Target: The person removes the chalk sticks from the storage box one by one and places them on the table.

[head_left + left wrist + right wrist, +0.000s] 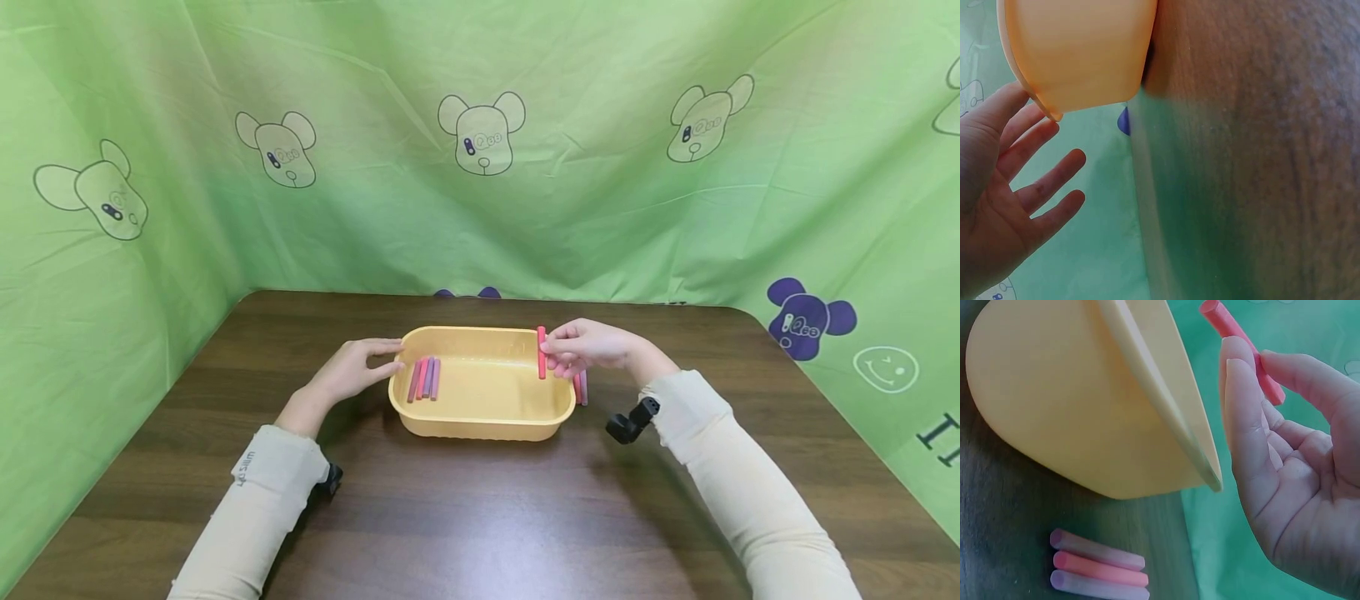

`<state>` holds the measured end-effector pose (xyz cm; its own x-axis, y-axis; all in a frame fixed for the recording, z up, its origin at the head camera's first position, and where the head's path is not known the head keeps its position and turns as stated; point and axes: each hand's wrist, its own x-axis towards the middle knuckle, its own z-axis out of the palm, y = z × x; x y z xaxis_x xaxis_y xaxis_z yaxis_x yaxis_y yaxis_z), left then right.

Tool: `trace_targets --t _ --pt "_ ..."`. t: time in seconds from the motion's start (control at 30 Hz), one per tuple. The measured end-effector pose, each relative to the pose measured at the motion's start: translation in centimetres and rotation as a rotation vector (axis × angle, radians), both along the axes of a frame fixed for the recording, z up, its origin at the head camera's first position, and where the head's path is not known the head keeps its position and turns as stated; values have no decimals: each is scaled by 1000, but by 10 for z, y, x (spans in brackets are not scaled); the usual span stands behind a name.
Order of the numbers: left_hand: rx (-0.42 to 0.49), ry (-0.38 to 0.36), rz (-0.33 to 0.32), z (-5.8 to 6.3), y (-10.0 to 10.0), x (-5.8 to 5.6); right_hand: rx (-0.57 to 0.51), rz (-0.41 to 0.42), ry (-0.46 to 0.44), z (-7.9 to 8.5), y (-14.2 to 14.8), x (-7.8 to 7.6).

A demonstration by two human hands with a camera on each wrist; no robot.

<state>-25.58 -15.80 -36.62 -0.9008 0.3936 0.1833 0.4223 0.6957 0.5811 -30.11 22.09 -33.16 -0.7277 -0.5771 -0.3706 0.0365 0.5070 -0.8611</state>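
Observation:
My right hand (585, 346) pinches a red chalk stick (542, 352) between thumb and fingertips, above the right end of a yellow plastic basin (487, 429). In the right wrist view the chalk stick (1235, 334) is tilted, its two ends sticking out past the fingers. My left hand (352, 371) touches the basin's left rim with the thumb and first fingers, while its other fingers are spread in the left wrist view. Several pink and purple chalk sticks (424, 379) lie side by side in the basin's left end.
Right of the basin, three chalk sticks, a pink one (1100, 569) between two purple ones, lie on the brown wooden table (480, 517). A green printed cloth (480, 225) hangs behind the table and along its sides.

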Motion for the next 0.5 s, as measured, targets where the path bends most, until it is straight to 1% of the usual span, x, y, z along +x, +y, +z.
trace_targets --t 0.23,0.5 --pt "0 -4 1 -1 0 0 -51 -44 -39 -1 9 4" --pt "-3 -16 4 -1 -1 -1 -82 -47 -41 -6 21 7"
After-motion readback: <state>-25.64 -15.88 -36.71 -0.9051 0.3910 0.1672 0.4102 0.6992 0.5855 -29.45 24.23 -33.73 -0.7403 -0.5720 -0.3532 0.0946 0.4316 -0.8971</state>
